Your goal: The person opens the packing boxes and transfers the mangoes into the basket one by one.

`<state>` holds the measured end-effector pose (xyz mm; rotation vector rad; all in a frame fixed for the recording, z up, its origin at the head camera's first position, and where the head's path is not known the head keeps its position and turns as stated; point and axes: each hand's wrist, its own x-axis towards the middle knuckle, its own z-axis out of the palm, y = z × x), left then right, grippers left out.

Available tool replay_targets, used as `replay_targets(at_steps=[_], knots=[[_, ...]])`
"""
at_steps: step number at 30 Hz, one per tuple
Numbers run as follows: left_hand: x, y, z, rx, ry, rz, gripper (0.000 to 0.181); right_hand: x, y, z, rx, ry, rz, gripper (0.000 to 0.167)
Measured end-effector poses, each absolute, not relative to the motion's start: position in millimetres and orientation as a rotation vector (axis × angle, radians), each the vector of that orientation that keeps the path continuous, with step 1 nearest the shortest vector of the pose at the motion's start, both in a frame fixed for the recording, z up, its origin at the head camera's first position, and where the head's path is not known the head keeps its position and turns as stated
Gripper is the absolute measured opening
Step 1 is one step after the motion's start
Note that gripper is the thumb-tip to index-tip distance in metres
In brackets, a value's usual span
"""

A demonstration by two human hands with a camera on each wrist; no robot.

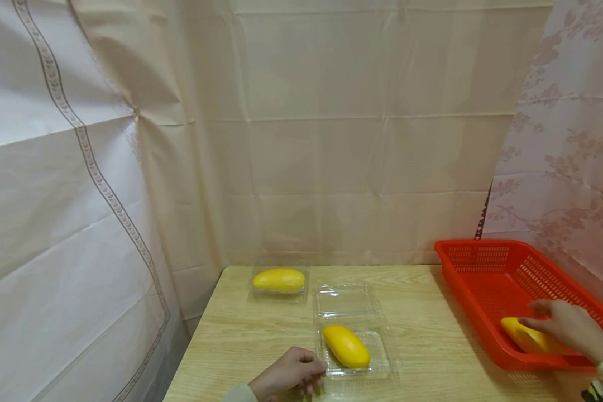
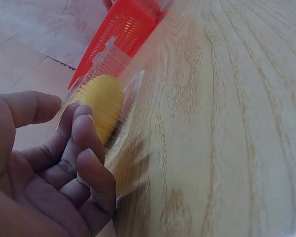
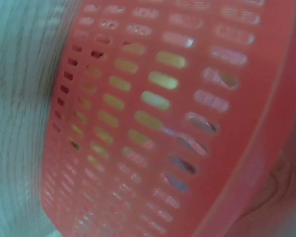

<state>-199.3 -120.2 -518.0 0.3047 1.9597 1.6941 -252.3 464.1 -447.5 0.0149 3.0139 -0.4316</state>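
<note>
A clear plastic clamshell container lies unfolded on the table, with a yellow mango in its near half. At its near left corner my left hand pinches the rim between thumb and finger; the left wrist view has the thumb against the edge, the other fingers loosely bent. Inside the red basket, my right hand is over another mango, thumb and forefinger spread apart. In the right wrist view the basket wall hides most of that hand, and yellow shows through the slots.
Toward the back left of the wooden table is a second clear container, holding a mango. The basket stands along the table's right side. Hanging cloth surrounds the back and sides.
</note>
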Motion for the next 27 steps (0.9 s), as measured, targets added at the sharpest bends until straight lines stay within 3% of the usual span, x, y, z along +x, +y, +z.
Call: replay_targets(at_steps=[9, 27], knots=[[-198.5, -119.5, -517.8, 0.297, 1.966, 1.693, 0.031, -247.4, 442.2, -431.0, -0.06, 3.127, -0.489, 0.087], [-197.4, -119.6, -517.9, 0.306, 1.982, 1.691, 0.033, -243.7, 409.7, -417.6, -0.204, 3.183, -0.572, 0.072]])
